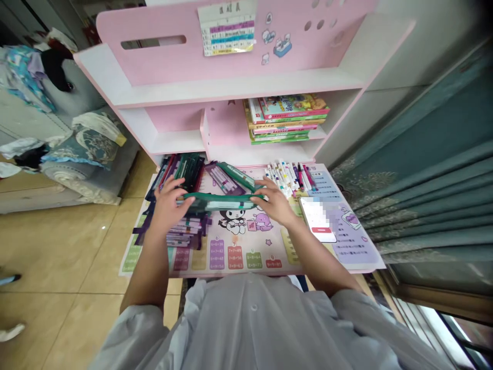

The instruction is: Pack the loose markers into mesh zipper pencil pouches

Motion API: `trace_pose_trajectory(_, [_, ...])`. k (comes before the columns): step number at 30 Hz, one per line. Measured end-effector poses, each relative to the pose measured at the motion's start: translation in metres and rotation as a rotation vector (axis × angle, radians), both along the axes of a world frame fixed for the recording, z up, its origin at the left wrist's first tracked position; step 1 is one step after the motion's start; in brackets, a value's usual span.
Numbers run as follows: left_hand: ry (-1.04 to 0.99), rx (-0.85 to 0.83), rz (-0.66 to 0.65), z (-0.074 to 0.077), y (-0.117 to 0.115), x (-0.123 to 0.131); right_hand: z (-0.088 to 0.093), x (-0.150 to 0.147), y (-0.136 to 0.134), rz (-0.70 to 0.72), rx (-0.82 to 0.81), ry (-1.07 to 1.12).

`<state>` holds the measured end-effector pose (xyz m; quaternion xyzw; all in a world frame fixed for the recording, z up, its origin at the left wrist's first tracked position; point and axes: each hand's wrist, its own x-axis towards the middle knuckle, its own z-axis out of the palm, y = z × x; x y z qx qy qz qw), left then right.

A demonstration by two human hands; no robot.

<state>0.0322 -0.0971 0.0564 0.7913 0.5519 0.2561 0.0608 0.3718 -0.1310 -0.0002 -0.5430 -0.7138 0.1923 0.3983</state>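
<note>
Between my two hands a green pouch (219,202) with a clear window is stretched out level above the desk mat; white pens seem to show through it. My left hand (168,201) grips its left end with thumb and fingers. At the right end, my right hand (274,203) pinches the pouch by its edge. Just behind lie another green pouch (236,176) and a purple pouch (223,177), both holding pens. Below my left hand is a stack of purple pen pouches (185,231). Dark green and other pouches (190,169) are piled behind that hand.
Many loose white pens (283,176) lie at the back right of the desk mat (246,252). A phone (318,220) rests in front of them. Books (287,121) are stacked on the pink shelf (231,92). A teal curtain (423,154) hangs at the right.
</note>
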Motion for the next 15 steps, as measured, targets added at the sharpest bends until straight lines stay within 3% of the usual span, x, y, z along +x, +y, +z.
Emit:
trace_pose_trajectory(4, [-0.021,-0.007,0.175,-0.003,0.024,-0.055,0.005,-0.064,0.036,0.059,-0.069,0.003])
trace_pose_trajectory(8, [-0.024,-0.071,0.297,-0.016,0.047,-0.096,0.012,-0.119,0.064,0.072,-0.275,-0.19])
trace_pose_trajectory(12, [0.005,-0.191,0.438,-0.03,0.067,-0.113,0.014,-0.15,0.091,0.085,-0.385,-0.306])
trace_pose_trajectory(15, [0.007,-0.24,0.444,-0.04,0.076,-0.117,0.012,-0.161,0.117,0.102,-0.497,-0.376])
